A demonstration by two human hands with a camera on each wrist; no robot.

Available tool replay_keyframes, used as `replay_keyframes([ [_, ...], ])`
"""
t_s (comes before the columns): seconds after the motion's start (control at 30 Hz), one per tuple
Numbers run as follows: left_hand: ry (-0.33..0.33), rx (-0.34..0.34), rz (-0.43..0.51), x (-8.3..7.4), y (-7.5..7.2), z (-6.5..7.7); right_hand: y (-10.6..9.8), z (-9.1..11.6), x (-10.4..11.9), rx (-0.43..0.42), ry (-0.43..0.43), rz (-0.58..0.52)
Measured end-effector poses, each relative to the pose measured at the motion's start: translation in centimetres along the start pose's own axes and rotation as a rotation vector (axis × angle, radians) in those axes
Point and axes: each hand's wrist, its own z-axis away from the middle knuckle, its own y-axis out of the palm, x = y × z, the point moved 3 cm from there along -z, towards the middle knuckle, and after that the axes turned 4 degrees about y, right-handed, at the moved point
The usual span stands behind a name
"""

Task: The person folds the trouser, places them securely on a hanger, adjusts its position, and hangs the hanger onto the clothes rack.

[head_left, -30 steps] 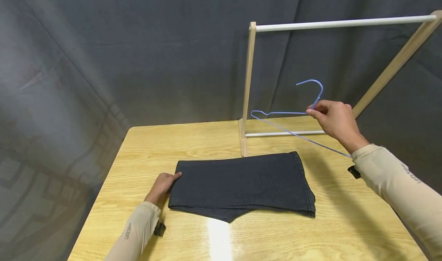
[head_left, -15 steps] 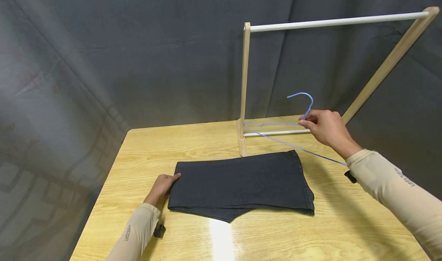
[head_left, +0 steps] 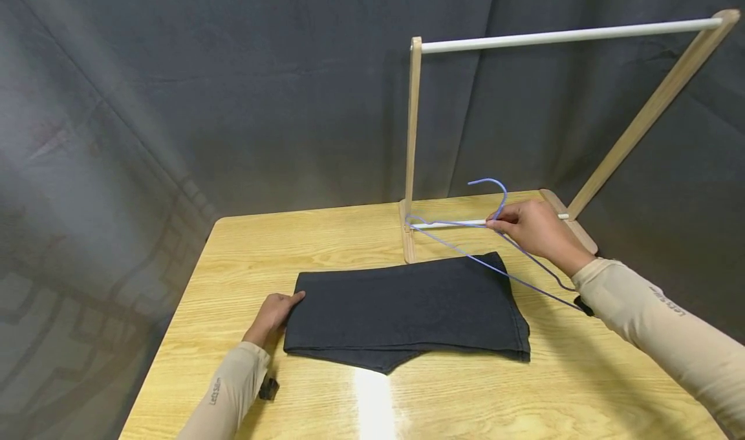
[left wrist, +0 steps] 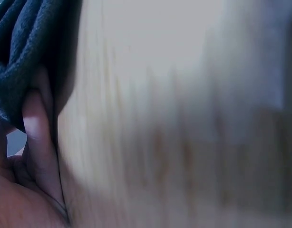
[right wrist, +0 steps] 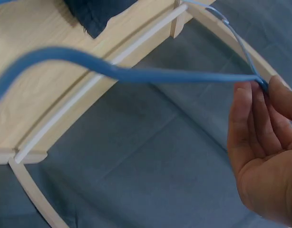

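A pair of folded black trousers (head_left: 401, 314) lies flat on the table, the crotch corner pointing toward the near side. My left hand (head_left: 276, 312) grips their left end, thumb on top and fingers tucked under the cloth; the left wrist view shows those fingers (left wrist: 36, 126) beneath the dark fold. Over the trousers' right end, my right hand (head_left: 532, 230) pinches a blue wire hanger (head_left: 504, 194) at the base of its hook. The hook curls upward and to the left. In the right wrist view the hanger's arm (right wrist: 160, 76) crosses in front of the camera.
A clothes rack with wooden posts (head_left: 412, 136) and a white top rail (head_left: 570, 37) stands at the back right. Its lower rail (head_left: 431, 225) runs behind the hanger. The wooden table (head_left: 262, 246) ends at a grey curtain (head_left: 291, 103).
My right hand has lowered the hanger and brought it left, so its bottom bar now overlaps the trousers' right end in the head view. My left hand stays at the trousers' left end.
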Motion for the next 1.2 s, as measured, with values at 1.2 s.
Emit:
replay_keyframes([
  [1.2,-0.001,-0.004,0.057,-0.3,0.3,1.0,10.9,2.7,1.6,0.167,0.371,-1.068],
])
